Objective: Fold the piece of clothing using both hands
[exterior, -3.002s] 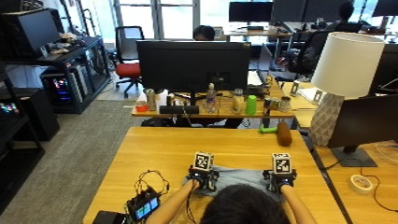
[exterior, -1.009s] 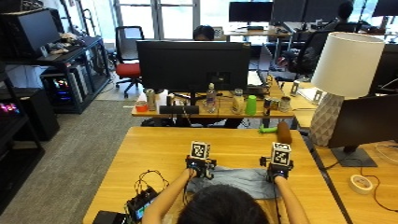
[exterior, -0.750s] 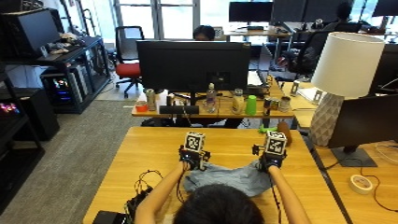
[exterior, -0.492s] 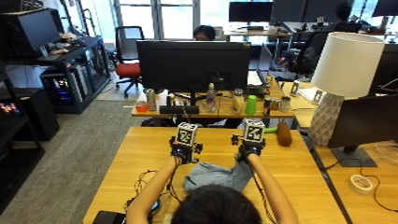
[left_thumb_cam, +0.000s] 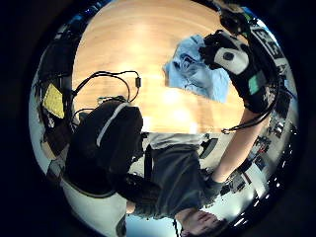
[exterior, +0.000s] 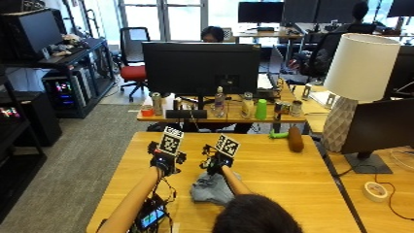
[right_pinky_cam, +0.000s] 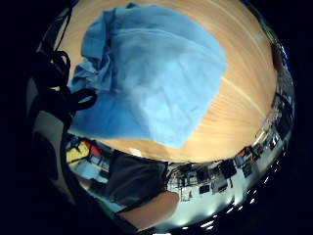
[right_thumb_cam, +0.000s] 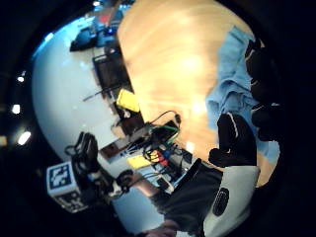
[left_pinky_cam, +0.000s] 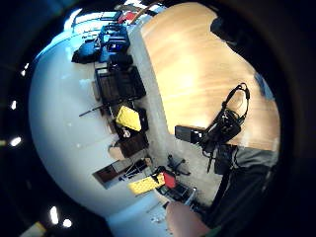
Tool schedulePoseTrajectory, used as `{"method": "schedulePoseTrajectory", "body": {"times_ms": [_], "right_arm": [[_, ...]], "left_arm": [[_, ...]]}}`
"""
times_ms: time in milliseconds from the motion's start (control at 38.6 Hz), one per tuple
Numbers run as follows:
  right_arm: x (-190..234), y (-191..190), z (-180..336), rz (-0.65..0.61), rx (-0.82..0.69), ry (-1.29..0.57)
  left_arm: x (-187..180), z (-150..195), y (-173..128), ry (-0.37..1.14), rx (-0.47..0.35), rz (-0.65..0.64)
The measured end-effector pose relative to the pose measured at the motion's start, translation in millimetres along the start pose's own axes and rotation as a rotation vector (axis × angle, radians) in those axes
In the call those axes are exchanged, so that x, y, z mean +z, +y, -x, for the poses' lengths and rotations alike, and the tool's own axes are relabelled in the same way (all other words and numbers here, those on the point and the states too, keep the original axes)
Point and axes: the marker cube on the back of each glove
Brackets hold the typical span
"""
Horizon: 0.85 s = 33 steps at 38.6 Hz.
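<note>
Your left hand (exterior: 162, 162) and right hand (exterior: 215, 164) each wear a black glove. Your forearms are bare below them. On the right glove, a white housing with a small green patch sits at the wrist.

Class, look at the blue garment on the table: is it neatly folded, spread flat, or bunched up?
Bunched up. The garment lies in a rumpled heap on the table, with creased, uneven edges in the palm views.

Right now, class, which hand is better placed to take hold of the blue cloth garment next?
The right hand: it hangs at the edge of the crumpled blue cloth garment. The left hand is off beside it, over bare wooden table.
</note>
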Motion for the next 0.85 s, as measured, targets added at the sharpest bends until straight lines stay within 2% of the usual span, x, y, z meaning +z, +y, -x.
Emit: {"method": "schedulePoseTrajectory", "body": {"times_ms": [52,129,181,259,285,311,388,440,621,854], "right_arm": [[-12,0,-1,-0.096,-0.012,-0.009],[-39,9,-1,-0.284,-0.156,-0.010],[-57,23,-2,-0.337,-0.244,-0.035],[-84,36,2,-0.420,-0.539,-0.077],[-93,35,0,-0.458,-0.612,-0.070],[-102,33,-6,-0.484,-0.620,-0.052],[-128,34,-42,-0.476,-0.390,0.008],[-146,48,-63,-0.482,-0.299,0.011],[-188,96,-103,-0.556,-0.319,-0.101],[-200,81,-125,-0.619,-0.231,-0.032]], "left_arm": [[2,4,5,0.007,-0.003,0.025],[6,4,18,0.009,-0.005,0.136],[7,1,23,0.006,-0.007,0.177],[6,-3,25,-0.006,-0.022,0.165],[6,-5,24,-0.010,-0.026,0.139],[5,-7,21,-0.015,-0.027,0.097],[2,-14,24,-0.023,0.003,-0.007],[0,-21,31,-0.028,0.031,-0.047],[-5,-35,40,-0.065,0.071,-0.105],[-4,-47,20,-0.046,0.121,-0.130]]}}
